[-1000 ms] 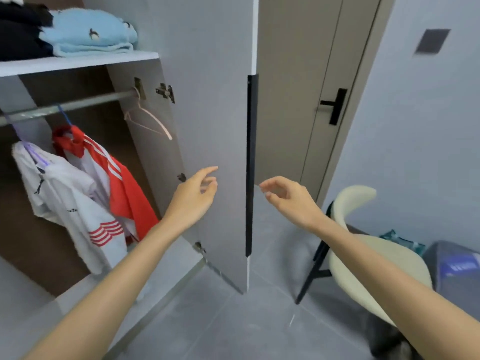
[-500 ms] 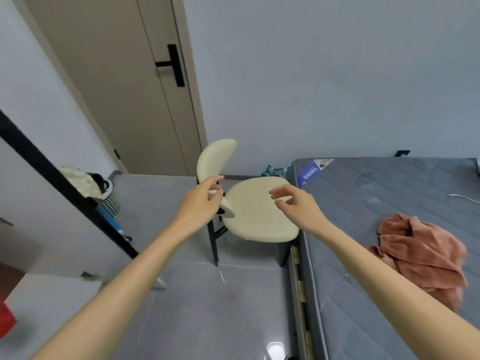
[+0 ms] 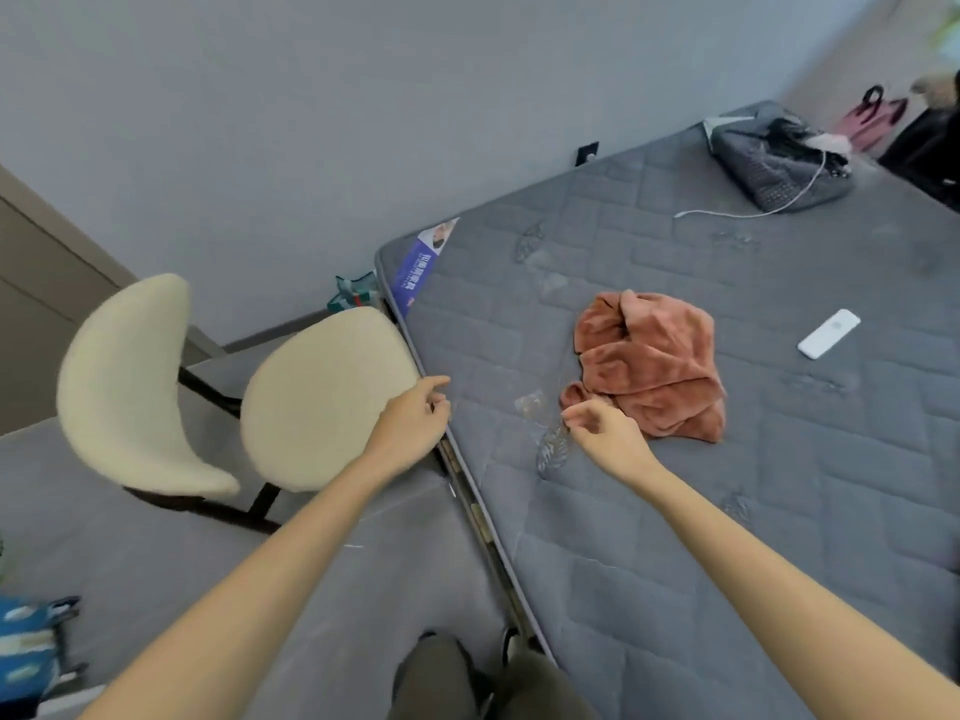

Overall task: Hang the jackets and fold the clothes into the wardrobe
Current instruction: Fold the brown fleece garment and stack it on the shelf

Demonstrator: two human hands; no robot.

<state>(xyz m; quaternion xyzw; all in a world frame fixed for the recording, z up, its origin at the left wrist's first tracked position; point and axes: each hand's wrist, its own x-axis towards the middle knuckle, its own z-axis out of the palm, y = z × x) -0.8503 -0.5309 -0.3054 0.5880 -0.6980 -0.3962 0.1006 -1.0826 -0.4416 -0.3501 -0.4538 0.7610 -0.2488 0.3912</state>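
Two hands [image 3: 415, 423] [image 3: 605, 433], one rust garment [image 3: 654, 361], one chair [image 3: 322, 397], one mattress [image 3: 675, 563], one white remote [image 3: 828, 333]

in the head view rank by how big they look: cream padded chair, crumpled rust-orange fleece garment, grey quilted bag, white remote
1. cream padded chair
2. crumpled rust-orange fleece garment and grey quilted bag: look alike, bag lies farther, unranked
3. white remote

- Plain pale grey wall [image 3: 311, 122] fills the upper left and centre of the frame.
- Beige door [image 3: 31, 304] at the left edge.
- Grey floor [image 3: 130, 553] at lower left.
- Cream upholstered chair [image 3: 322, 397] with dark legs, left of centre, just beside the bed.
- Bare grey quilted mattress [image 3: 727, 511] covers the right half.
- Dark wall socket [image 3: 587, 153] above the mattress's far edge.
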